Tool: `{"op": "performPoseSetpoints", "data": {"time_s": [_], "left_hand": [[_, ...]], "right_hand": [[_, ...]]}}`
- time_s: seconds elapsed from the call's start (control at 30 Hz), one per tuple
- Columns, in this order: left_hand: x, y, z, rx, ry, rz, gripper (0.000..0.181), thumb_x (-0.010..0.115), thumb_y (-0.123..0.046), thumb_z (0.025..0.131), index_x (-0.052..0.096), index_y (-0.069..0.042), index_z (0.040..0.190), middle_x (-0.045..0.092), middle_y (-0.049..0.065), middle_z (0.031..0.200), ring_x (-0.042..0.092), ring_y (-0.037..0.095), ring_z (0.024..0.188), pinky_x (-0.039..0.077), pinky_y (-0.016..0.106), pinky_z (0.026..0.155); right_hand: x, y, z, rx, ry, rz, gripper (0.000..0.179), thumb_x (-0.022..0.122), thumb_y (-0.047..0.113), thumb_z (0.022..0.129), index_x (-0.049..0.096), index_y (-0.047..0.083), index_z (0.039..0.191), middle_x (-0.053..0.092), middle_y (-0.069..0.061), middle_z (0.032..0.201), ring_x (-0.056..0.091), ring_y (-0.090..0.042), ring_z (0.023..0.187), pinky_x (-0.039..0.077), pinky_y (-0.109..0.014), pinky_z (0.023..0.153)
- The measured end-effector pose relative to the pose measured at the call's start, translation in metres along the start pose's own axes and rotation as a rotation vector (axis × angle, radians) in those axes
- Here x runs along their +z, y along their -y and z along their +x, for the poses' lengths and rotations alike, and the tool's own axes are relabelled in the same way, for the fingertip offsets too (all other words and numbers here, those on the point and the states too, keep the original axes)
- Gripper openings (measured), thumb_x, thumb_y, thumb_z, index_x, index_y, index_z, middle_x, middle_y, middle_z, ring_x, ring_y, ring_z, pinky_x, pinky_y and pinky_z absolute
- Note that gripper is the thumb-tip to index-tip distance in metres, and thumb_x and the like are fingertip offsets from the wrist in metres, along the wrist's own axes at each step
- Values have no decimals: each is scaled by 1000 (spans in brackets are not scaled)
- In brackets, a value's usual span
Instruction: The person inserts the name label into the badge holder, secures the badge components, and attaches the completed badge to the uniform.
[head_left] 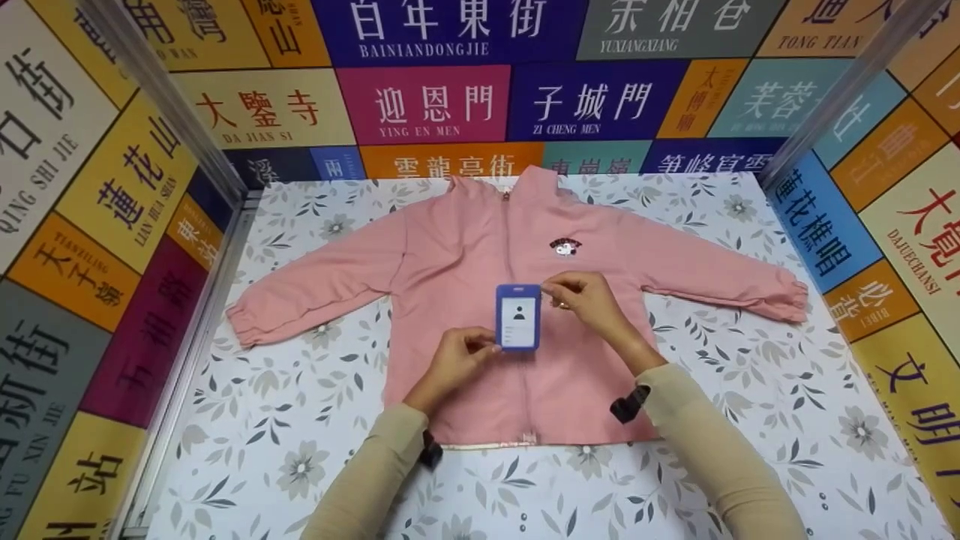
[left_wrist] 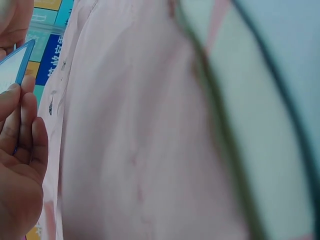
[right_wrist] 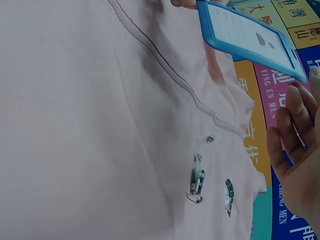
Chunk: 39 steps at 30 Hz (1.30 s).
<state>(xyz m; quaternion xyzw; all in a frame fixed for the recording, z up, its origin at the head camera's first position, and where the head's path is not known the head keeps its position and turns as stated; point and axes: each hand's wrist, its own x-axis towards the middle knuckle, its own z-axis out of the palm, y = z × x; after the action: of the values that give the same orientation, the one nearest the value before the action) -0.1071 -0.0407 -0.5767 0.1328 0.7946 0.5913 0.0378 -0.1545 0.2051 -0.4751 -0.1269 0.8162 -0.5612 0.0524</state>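
Observation:
A blue ID badge holder [head_left: 518,317] with a white card and a dark person icon is held upright above the pink jacket [head_left: 454,277]. My left hand [head_left: 461,360] pinches its lower left corner between thumb and fingers. At its upper right corner, the fingertips of my right hand [head_left: 589,300] pinch the edge. In the right wrist view, a metal badge clip [right_wrist: 196,182] with a clear strap and snap shows over the jacket, near the small dark printed logo [right_wrist: 229,196]. Most of that clip is hidden by my right hand in the head view.
The jacket lies zipped and spread with both sleeves out on a floral white tablecloth [head_left: 750,397]. Colourful panels [head_left: 435,101] with Chinese lettering wall in the back and both sides. A dark camera strap [head_left: 630,403] sits on my right wrist.

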Motion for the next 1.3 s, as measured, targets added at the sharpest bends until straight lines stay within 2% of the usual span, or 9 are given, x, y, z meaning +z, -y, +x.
{"op": "performPoseSetpoints", "data": {"time_s": [0.07, 0.13, 0.33, 0.57, 0.67, 0.8, 0.9, 1.03, 1.3], "left_hand": [[0, 0, 1, 0, -5, 2, 13, 74, -4, 84, 77, -2, 96, 77, 14, 89, 68, 8, 74, 57, 22, 72], [-1, 1, 1, -3, -10, 2, 13, 74, -4, 83, 77, -1, 96, 77, 14, 88, 68, 9, 74, 57, 22, 72], [0, 2, 0, -14, -11, -21, 14, 75, -3, 83, 77, -2, 96, 77, 15, 88, 68, 10, 74, 57, 21, 71], [0, -3, 0, -22, -8, -19, 15, 74, -1, 83, 76, 2, 97, 76, 20, 89, 69, 20, 77, 55, 21, 70], [-2, -17, -4, -20, -5, -13, 14, 72, 3, 83, 74, 7, 97, 75, 23, 89, 70, 26, 78, 54, 20, 70], [-4, -32, -9, -4, 3, -13, 14, 71, 6, 83, 73, 10, 97, 74, 25, 88, 69, 26, 76, 54, 18, 69], [-2, -21, -6, -12, 12, -3, 16, 71, 5, 84, 73, 10, 98, 75, 25, 89, 69, 27, 77, 53, 18, 70], [1, -5, -3, -25, 11, 1, 17, 72, 3, 84, 74, 7, 100, 75, 23, 90, 71, 33, 80, 54, 19, 71], [0, 1, -2, -7, 5, -20, 15, 77, -4, 82, 76, -1, 97, 77, 17, 88, 72, 29, 78, 57, 23, 71]], "right_hand": [[-6, 2, 2, 8, -19, -3, 21, 68, 18, 94, 76, 0, 101, 69, -1, 72, 61, -14, 68, 53, -24, 63], [-12, 1, 5, 1, -36, -18, 21, 68, 17, 94, 76, 0, 101, 68, 5, 71, 61, -13, 68, 52, -23, 62], [-23, -33, 16, -13, -76, -67, 25, 68, 23, 94, 76, 1, 103, 68, 0, 74, 62, -34, 76, 53, -24, 68], [-20, -76, 15, 44, -132, -170, 28, 71, 28, 92, 76, 5, 106, 72, -16, 85, 63, -27, 74, 47, -19, 62], [-20, -88, 14, 64, -156, -244, 24, 71, 24, 91, 76, 6, 106, 72, -17, 86, 61, -21, 71, 46, -19, 61], [-21, -98, 12, 89, -177, -366, 23, 73, 23, 90, 75, 7, 106, 71, -13, 89, 60, -19, 79, 48, -29, 75], [-21, -103, 10, 101, -177, -448, 27, 75, 24, 88, 74, 7, 108, 70, -13, 93, 59, -25, 88, 46, -38, 83], [-20, -107, 8, 112, -171, -511, 32, 79, 27, 85, 74, 5, 108, 68, -14, 92, 56, -27, 90, 44, -40, 83], [-22, -112, 9, 95, -157, -539, 32, 80, 26, 83, 75, 4, 105, 68, -14, 92, 55, -27, 89, 42, -37, 81]]}}
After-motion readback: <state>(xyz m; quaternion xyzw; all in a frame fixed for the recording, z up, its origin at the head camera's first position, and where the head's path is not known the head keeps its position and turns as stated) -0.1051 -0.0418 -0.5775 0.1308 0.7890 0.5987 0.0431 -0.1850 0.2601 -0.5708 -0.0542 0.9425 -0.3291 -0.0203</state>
